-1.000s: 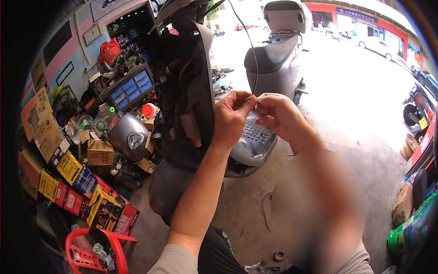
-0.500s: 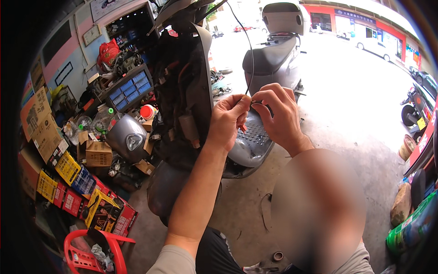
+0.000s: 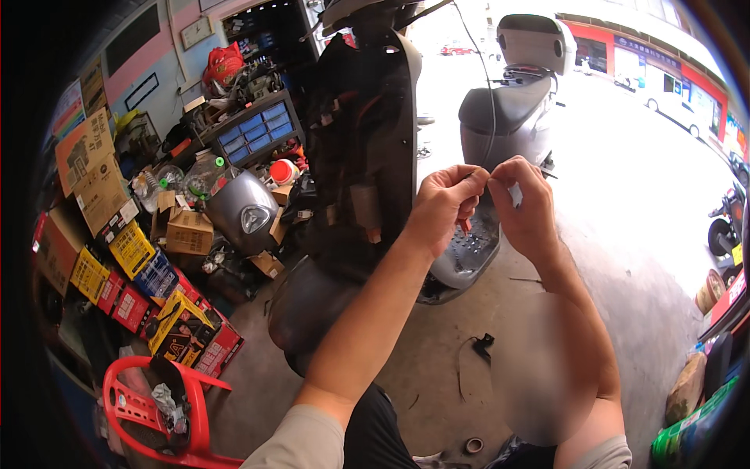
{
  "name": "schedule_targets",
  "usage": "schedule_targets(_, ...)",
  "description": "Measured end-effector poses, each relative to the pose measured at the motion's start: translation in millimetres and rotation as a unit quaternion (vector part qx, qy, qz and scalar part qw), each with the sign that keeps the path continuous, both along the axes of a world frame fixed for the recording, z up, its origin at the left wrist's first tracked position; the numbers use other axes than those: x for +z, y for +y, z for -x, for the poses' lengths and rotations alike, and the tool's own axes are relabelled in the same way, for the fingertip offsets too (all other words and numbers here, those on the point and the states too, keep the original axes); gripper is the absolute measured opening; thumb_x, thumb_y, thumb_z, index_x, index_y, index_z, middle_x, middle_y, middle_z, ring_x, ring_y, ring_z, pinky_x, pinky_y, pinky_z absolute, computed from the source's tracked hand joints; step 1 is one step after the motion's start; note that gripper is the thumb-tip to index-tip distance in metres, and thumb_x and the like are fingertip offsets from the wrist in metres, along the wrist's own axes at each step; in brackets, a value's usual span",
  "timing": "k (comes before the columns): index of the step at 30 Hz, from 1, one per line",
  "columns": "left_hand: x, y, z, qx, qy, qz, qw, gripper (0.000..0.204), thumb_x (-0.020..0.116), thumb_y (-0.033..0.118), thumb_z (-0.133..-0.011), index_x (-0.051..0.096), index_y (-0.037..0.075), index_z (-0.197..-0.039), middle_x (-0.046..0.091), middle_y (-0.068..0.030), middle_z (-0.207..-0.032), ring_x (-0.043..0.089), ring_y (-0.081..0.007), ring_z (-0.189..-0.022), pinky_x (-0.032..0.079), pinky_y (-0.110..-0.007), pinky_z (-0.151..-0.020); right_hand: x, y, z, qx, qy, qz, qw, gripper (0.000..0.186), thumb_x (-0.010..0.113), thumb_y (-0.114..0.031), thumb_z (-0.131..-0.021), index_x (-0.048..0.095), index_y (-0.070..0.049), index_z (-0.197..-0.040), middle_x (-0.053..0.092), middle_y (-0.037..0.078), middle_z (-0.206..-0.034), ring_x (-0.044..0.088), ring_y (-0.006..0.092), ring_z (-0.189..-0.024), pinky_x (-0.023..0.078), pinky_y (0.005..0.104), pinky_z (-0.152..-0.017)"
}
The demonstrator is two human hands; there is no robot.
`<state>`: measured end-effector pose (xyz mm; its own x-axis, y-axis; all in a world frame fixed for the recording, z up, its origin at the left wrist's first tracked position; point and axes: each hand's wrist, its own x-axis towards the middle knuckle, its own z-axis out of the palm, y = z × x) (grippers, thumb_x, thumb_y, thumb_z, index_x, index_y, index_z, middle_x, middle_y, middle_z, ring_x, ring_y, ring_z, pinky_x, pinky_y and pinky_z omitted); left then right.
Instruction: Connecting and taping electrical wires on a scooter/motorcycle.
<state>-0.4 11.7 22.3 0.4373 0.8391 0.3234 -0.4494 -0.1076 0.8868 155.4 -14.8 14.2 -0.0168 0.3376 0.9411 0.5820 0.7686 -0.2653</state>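
My left hand (image 3: 442,205) is closed in a pinch on a thin black cable (image 3: 489,94), which hangs from the top of the dark, opened-up scooter body (image 3: 359,133). Just below its curled fingers shows a small red object (image 3: 466,225), too small to make out. Beside it, my right hand (image 3: 525,209) pinches at the same cable, fingertips close to the left hand's. Both hands are above a grey studded footboard (image 3: 461,258). A blurred patch hides part of my right forearm.
Boxes (image 3: 180,328), a loose grey panel (image 3: 238,207) and parts drawers (image 3: 254,129) crowd the left, above a red plastic chair (image 3: 199,406). A grey scooter (image 3: 508,117) stands behind. A black piece with wire (image 3: 483,349) and a ring (image 3: 473,445) lie on the floor.
The whole view has shifted, so the scene sits further right. Both hands stay together on the cable; my right hand's fingers have shifted in their pinch, and the red object has come into sight.
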Motion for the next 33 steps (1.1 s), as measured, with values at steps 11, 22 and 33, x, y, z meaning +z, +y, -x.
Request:
schedule_targets(11, -13, 13, -8, 0.162, 0.064, -0.287, 0.942, 0.008, 0.068, 0.010, -0.092, 0.067, 0.003, -0.098, 0.065, 0.0017, -0.083, 0.055, -0.0019, -0.068, 0.043, -0.017, -0.055, 1, 7, -18, 0.459, 0.309, 0.493, 0.671, 0.014, 0.060, -0.017, -0.093, 0.064, -0.005, -0.089, 0.055, -0.001, -0.074, 0.052, 0.0100, -0.065, 0.049, 0.0280, -0.066)
schedule_targets(22, -3, 4, 4, 0.060, 0.019, -0.066, 0.996, 0.013, 0.070, 0.016, -0.092, 0.066, 0.005, -0.098, 0.057, 0.0041, -0.073, 0.045, -0.0034, -0.057, 0.042, -0.022, -0.051, -4, -5, -1, 0.012, 0.012, 0.021, 1.000, 0.022, 0.069, 0.002, -0.079, 0.062, -0.008, -0.097, 0.060, 0.007, -0.089, 0.059, 0.0213, -0.074, 0.046, 0.0337, -0.073)
schedule_targets(33, -4, 1, 0, 0.108, 0.077, -0.142, 0.981, 0.011, 0.069, 0.015, -0.092, 0.065, 0.005, -0.096, 0.056, 0.0056, -0.073, 0.042, -0.0018, -0.057, 0.041, -0.019, -0.052, 9, -12, -2, 0.054, 0.020, 0.118, 0.991, 0.006, 0.067, -0.005, -0.084, 0.062, -0.005, -0.082, 0.058, 0.003, -0.076, 0.058, 0.0173, -0.073, 0.045, 0.0331, -0.072)
